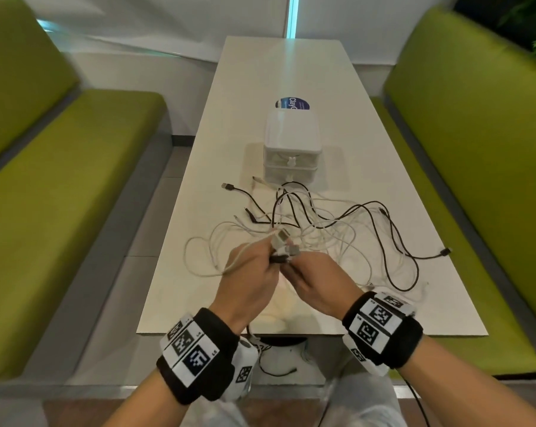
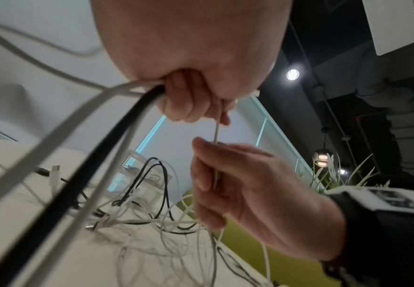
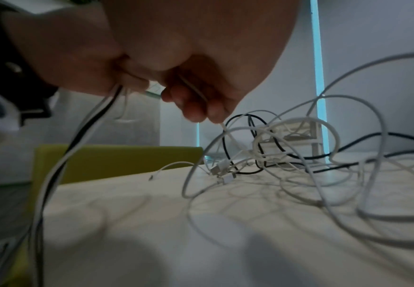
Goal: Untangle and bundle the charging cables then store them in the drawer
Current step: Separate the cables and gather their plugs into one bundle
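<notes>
Near the white table's (image 1: 199,288) front edge, left hand (image 1: 248,278) fingers grip gathered white and black charging cables (image 1: 337,229); right hand (image 1: 316,278) pinches one thin white cable (image 2: 216,132).

Head view: bright, even; edges bowed, smeared at 9 o'clock. Wrist views: dim, blurred; ceiling lamp (image 2: 292,74) glares at 1 o'clock.

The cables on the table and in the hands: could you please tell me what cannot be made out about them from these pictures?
- Cable count: the tangled cables overlap too much in every view.
- Held plugs: types too small and blurred in the head view.
- Left hand: its palm hides the gripped lengths in the left wrist view.
- Drawer unit: contents unreadable; both drawers look closed.
- Black cable below the table edge: its upper run is hidden.
</notes>
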`<state>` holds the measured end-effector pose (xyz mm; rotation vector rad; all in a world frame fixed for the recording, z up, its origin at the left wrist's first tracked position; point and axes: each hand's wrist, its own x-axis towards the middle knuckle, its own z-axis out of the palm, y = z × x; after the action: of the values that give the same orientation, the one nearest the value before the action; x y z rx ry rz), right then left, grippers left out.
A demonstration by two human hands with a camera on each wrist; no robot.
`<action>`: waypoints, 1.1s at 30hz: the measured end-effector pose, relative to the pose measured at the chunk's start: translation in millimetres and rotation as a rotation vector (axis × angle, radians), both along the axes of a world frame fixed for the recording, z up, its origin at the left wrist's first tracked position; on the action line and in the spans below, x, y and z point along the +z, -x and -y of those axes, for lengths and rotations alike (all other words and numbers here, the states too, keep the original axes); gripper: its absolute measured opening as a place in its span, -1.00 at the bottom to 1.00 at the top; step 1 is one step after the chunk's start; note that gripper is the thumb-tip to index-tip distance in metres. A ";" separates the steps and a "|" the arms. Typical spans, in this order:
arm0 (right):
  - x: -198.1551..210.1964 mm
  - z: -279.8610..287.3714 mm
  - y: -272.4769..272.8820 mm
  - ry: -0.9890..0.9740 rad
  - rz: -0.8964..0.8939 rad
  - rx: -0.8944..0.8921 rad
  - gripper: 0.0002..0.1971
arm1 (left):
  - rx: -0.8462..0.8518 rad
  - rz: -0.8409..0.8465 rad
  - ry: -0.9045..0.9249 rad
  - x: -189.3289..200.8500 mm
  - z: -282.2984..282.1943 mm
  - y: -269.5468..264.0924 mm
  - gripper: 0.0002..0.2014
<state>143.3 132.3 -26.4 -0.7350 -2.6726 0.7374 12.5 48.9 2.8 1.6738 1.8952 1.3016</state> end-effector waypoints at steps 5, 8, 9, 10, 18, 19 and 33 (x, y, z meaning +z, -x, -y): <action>-20.5 -28.8 -4.2 0.071 0.125 -0.055 -0.66 | 0.040 0.359 -0.439 41.8 8.9 15.5 -0.71; -22.0 -39.2 -1.5 0.082 0.168 -0.077 -0.66 | 0.004 0.365 -0.506 62.8 17.7 15.7 -0.71; -20.1 -41.9 1.0 0.085 0.176 -0.094 -0.66 | -0.009 0.367 -0.491 63.1 19.7 13.0 -0.72; -18.6 -44.3 2.9 0.080 0.173 -0.104 -0.66 | 0.005 0.352 -0.440 59.2 19.8 11.2 -0.73; -1.8 -42.2 2.7 0.197 0.099 -0.166 -0.58 | 0.278 0.014 0.433 3.6 -1.0 35.2 -0.68; -0.7 -41.7 2.3 0.218 0.083 -0.182 -0.56 | 0.198 0.089 0.462 -0.6 -0.5 32.7 -0.69; -4.2 -28.5 3.8 -0.009 0.073 0.052 -0.68 | 0.086 0.175 -0.044 -17.8 -6.4 1.0 -0.82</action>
<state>139.6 160.8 -30.5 -0.7051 -2.7688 0.7242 11.5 55.4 -14.9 1.4595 1.8659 1.4810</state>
